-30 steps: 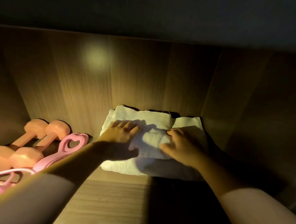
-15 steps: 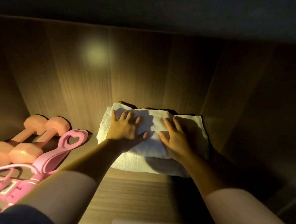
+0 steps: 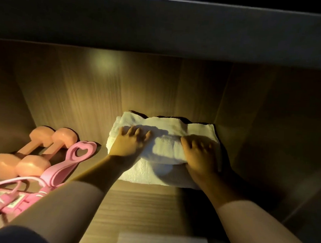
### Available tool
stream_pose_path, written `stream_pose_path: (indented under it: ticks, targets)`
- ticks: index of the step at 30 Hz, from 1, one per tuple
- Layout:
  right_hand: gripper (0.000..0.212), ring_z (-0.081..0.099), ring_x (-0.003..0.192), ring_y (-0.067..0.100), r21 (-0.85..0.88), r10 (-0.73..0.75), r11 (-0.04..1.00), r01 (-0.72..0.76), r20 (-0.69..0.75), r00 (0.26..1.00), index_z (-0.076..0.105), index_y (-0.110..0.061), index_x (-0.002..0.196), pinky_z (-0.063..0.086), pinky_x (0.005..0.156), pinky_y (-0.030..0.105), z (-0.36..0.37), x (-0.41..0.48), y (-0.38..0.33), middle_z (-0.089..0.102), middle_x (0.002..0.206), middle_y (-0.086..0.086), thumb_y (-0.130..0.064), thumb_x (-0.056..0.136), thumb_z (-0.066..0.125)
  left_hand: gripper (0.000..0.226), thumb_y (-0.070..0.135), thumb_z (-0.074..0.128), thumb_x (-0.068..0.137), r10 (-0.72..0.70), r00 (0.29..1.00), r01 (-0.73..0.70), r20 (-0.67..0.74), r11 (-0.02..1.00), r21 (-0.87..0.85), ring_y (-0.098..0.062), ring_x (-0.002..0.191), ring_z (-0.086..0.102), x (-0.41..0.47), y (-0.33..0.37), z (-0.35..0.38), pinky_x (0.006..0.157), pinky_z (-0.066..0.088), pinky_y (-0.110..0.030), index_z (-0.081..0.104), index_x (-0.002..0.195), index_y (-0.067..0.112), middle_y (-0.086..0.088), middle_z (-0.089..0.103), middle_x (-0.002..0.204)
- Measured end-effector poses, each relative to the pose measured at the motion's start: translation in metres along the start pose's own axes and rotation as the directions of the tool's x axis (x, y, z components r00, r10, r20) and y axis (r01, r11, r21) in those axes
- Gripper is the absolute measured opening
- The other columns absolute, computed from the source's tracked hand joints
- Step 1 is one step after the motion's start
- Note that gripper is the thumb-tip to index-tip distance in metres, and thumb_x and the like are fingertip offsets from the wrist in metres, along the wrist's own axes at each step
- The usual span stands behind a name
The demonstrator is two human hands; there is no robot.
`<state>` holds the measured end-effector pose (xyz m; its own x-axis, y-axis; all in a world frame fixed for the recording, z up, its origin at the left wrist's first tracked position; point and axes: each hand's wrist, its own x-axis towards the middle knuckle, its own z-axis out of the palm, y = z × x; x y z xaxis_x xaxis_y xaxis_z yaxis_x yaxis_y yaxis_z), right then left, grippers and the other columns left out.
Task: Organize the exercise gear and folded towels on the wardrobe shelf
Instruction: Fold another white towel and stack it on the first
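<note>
It looks like you are pressing the folded towels (image 3: 163, 149) down at the back of the shelf (image 3: 141, 201); your left hand (image 3: 130, 145) and right hand (image 3: 200, 157) lie flat on top, gripping nothing; next, gently square the edges; the side wall (image 3: 268, 128) is close on the right; bare room lies left, before the dumbbells (image 3: 32, 151).

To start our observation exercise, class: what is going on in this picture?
A person is working at a wooden wardrobe shelf. The left hand and the right hand lie flat on a stack of folded white towels near the back wall, pressing it down. Two peach dumbbells lie side by side to the left, with pink exercise gear beside and in front of them.
</note>
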<state>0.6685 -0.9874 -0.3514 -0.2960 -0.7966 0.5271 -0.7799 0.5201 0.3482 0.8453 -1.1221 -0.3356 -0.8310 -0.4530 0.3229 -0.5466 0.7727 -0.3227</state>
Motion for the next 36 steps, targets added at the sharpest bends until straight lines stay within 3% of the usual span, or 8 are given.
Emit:
stream_pose_path:
  ticks: [2, 5, 11, 19, 25, 27, 31, 36]
  targets:
    - [0.023, 0.071, 0.070, 0.026, 0.041, -0.007, 0.999, 0.008, -0.019, 1.000, 0.076, -0.014, 0.098, 0.060, 0.063, 0.036, -0.018, 0.009, 0.007, 0.072, 0.079, 0.011, -0.020, 0.076, 0.083, 0.059, 0.034, 0.051, 0.098, -0.035, 0.999, 0.034, -0.026, 0.999, -0.033, -0.025, 0.137, 0.038, 0.001, -0.006, -0.013, 0.115, 0.028, -0.042, 0.027, 0.151, 0.025, -0.004, 0.042, 0.148]
    - [0.036, 0.059, 0.116, 0.032, 0.153, -0.102, 0.985, 0.085, 0.110, 0.989, 0.046, -0.011, 0.136, 0.048, 0.097, 0.043, -0.044, 0.003, 0.015, 0.061, 0.126, 0.016, -0.016, 0.100, 0.046, 0.057, 0.027, 0.060, 0.093, -0.055, 0.996, 0.045, -0.076, 0.992, -0.117, -0.028, 0.131, 0.047, -0.011, -0.008, -0.043, 0.111, 0.033, -0.041, 0.040, 0.146, 0.023, -0.007, 0.051, 0.141]
    - [0.053, 0.055, 0.120, 0.042, 0.161, -0.090, 0.985, 0.058, 0.199, 0.976, 0.041, -0.015, 0.143, 0.047, 0.094, 0.051, -0.102, -0.059, 0.020, 0.053, 0.135, 0.021, -0.024, 0.094, 0.059, 0.071, 0.022, 0.074, 0.082, -0.093, 0.990, 0.084, -0.105, 0.993, -0.083, -0.040, 0.130, 0.047, -0.085, 0.016, -0.072, 0.106, 0.039, -0.053, 0.043, 0.145, 0.014, -0.017, 0.049, 0.142]
    - [0.037, 0.068, 0.084, 0.036, 0.066, -0.160, 0.987, 0.145, 0.389, 0.907, 0.070, -0.014, 0.098, 0.054, 0.062, 0.040, -0.087, -0.181, -0.020, 0.071, 0.095, 0.014, -0.017, 0.064, 0.083, 0.068, 0.008, 0.085, 0.059, -0.035, 0.994, 0.042, 0.108, 0.997, -0.064, -0.044, 0.121, 0.055, -0.192, 0.092, -0.032, 0.092, 0.047, -0.063, 0.064, 0.123, 0.007, -0.021, 0.059, 0.131]
    - [0.071, 0.041, 0.126, 0.037, 0.271, -0.249, 0.951, 0.146, 0.397, 0.883, 0.030, -0.023, 0.139, 0.036, 0.098, 0.050, -0.084, -0.175, -0.009, 0.041, 0.143, 0.011, -0.021, 0.079, 0.068, 0.074, 0.014, 0.070, 0.082, 0.054, 0.986, -0.031, 0.161, 0.989, -0.144, -0.036, 0.140, 0.034, -0.185, 0.065, -0.030, 0.109, 0.030, -0.061, 0.033, 0.146, 0.022, -0.012, 0.039, 0.150]
    - [0.098, 0.011, 0.146, 0.044, 0.316, -0.265, 0.940, 0.128, 0.442, 0.857, 0.005, -0.031, 0.153, 0.023, 0.110, 0.061, -0.079, -0.170, -0.010, 0.005, 0.163, 0.011, -0.023, 0.081, 0.071, 0.082, 0.016, 0.070, 0.082, 0.020, 0.985, 0.000, 0.169, 0.993, -0.116, -0.036, 0.144, 0.024, -0.182, 0.065, -0.025, 0.110, 0.024, -0.062, 0.016, 0.143, 0.026, -0.010, 0.027, 0.155]
    - [0.114, -0.012, 0.147, 0.045, 0.314, -0.243, 0.946, 0.083, 0.512, 0.824, -0.012, -0.034, 0.152, 0.010, 0.111, 0.067, -0.059, -0.174, -0.017, -0.017, 0.163, 0.007, -0.006, 0.078, 0.070, 0.092, 0.020, 0.086, 0.059, -0.003, 0.989, 0.016, 0.146, 0.996, -0.084, -0.043, 0.131, 0.043, -0.190, 0.080, -0.015, 0.098, 0.036, -0.068, 0.043, 0.141, 0.015, -0.017, 0.044, 0.146]
    - [0.114, -0.027, 0.144, 0.038, 0.297, -0.222, 0.955, 0.021, 0.663, 0.715, -0.027, -0.047, 0.144, 0.000, 0.112, 0.069, -0.032, -0.149, -0.004, -0.036, 0.155, -0.006, -0.002, 0.081, 0.057, 0.086, 0.034, 0.058, 0.089, -0.019, 0.987, 0.032, 0.162, 0.996, -0.081, -0.043, 0.142, 0.012, -0.162, 0.085, 0.002, 0.106, 0.018, -0.069, -0.002, 0.151, 0.031, -0.018, 0.011, 0.157]
